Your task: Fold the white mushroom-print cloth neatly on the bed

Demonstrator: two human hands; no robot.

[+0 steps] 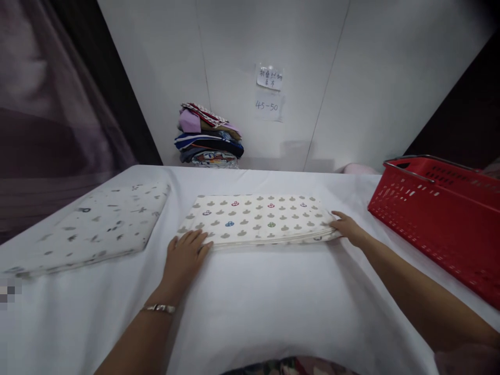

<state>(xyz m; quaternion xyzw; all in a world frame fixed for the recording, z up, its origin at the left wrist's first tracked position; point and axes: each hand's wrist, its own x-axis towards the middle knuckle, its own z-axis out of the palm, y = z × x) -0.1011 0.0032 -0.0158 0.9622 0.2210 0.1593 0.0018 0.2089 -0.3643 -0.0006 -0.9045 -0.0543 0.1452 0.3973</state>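
Observation:
A folded white cloth (pixel 258 221) printed with grey, red, blue and green mushroom-like shapes lies in front of me, its layered long edge facing me. On its near left corner rests my left hand (pixel 185 258), fingers stretched out over the fabric and a silver bracelet on the wrist. My right hand (pixel 349 228) grips the right end by the near corner, fingers closed on the layers and partly hidden by them. To the left, apart from both hands, is a second folded white cloth (pixel 105 229) with small dark and grey prints.
A red plastic basket (pixel 437 224) with a metal handle stands at the right. At the back, a stack of folded fabrics (pixel 209 138) rises by the wall. Paper notes (pixel 269 94) hang on the wall. A white sheet (pixel 273 302) covers the table.

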